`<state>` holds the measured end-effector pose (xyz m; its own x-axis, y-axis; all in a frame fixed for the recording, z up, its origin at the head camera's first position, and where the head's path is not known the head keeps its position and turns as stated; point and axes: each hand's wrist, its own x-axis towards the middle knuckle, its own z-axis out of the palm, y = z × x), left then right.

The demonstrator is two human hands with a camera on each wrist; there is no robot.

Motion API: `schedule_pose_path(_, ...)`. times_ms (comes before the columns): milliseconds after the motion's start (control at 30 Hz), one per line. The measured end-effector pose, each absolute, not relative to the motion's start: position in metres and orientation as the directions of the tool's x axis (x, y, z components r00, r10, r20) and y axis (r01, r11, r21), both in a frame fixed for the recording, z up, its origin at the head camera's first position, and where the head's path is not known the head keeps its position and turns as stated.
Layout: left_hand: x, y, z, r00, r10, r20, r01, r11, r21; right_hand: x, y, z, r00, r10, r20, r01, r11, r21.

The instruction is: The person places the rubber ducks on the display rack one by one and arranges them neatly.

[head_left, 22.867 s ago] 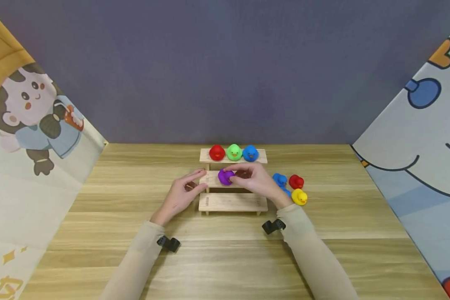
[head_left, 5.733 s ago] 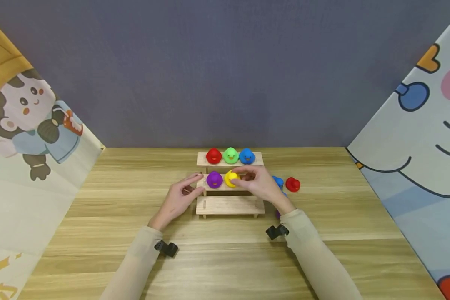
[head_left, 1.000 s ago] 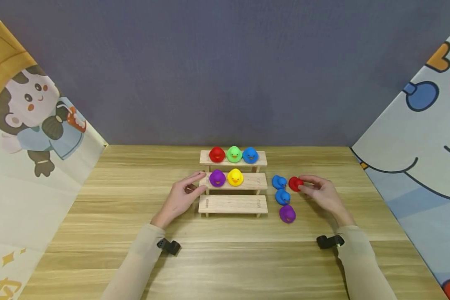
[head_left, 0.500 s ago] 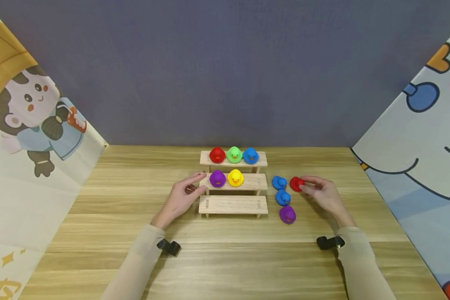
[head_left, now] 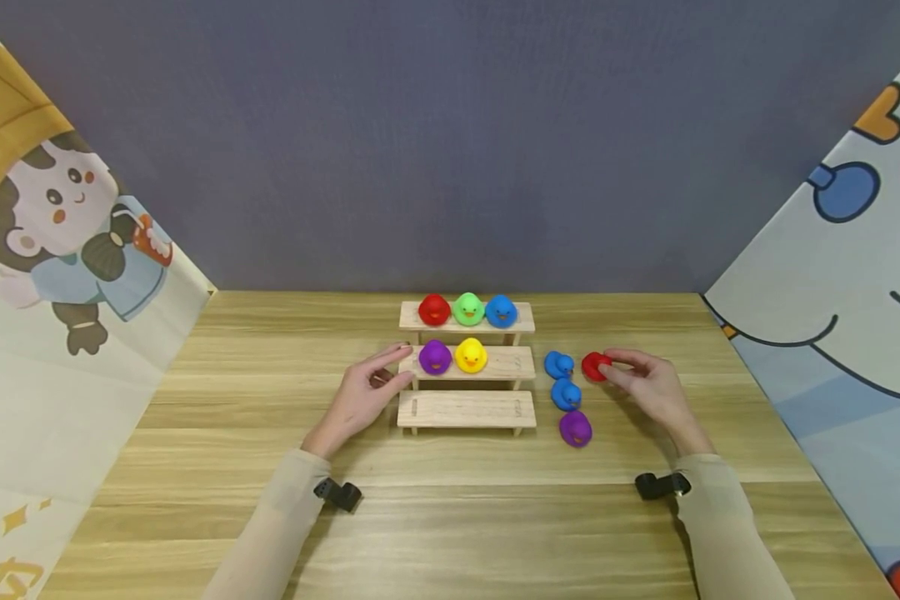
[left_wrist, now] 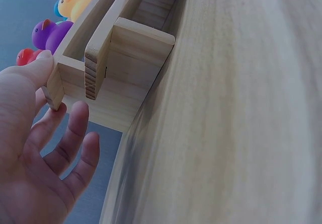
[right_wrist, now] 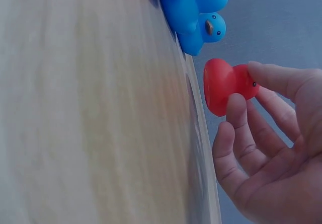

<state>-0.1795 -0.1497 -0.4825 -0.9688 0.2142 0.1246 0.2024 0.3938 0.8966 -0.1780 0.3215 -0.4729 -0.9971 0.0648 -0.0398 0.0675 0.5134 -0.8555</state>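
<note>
My left hand (head_left: 358,398) holds the left end of the middle tier of a three-tier wooden stand (head_left: 465,408), its thumb and fingers pinching the board's end in the left wrist view. With the thumb and fingers of my right hand (head_left: 652,387), I pinch a red rubber duck (right_wrist: 219,85) by its head; the right wrist view shows its base tipped sideways. On the top tier sit a red duck (head_left: 434,310), a green duck (head_left: 468,309) and a blue duck (head_left: 501,312). A purple duck (head_left: 435,357) and a yellow duck (head_left: 471,356) occupy the middle tier.
Right of the stand, two blue ducks (head_left: 558,365) and a purple duck (head_left: 575,429) form a rough column on the wooden table (head_left: 450,533). A grey wall (head_left: 450,150) stands behind, with printed panels on both sides.
Since the oldest frame, the purple and yellow ducks were set down on the middle tier. My right hand moved right to the red duck, which shifted slightly lately. My left hand stayed put.
</note>
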Motion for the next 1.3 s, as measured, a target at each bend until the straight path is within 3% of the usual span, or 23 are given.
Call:
schedule_pose_path(400, -0.180, -0.149, -0.485, -0.966, 0.203, 0.158, 0.225, 0.373, 0.900, -0.177, 0.320, -0.473, -0.997, 0.072, -0.032, 0.061, 0.441, -0.895)
schedule_pose_path(1300, -0.181, -0.149, -0.485, -0.964, 0.214, 0.155, 0.226, 0.364, 0.904, -0.171, 0.297, -0.452, -0.997, 0.067, 0.040, -0.004, 0.472, -0.882)
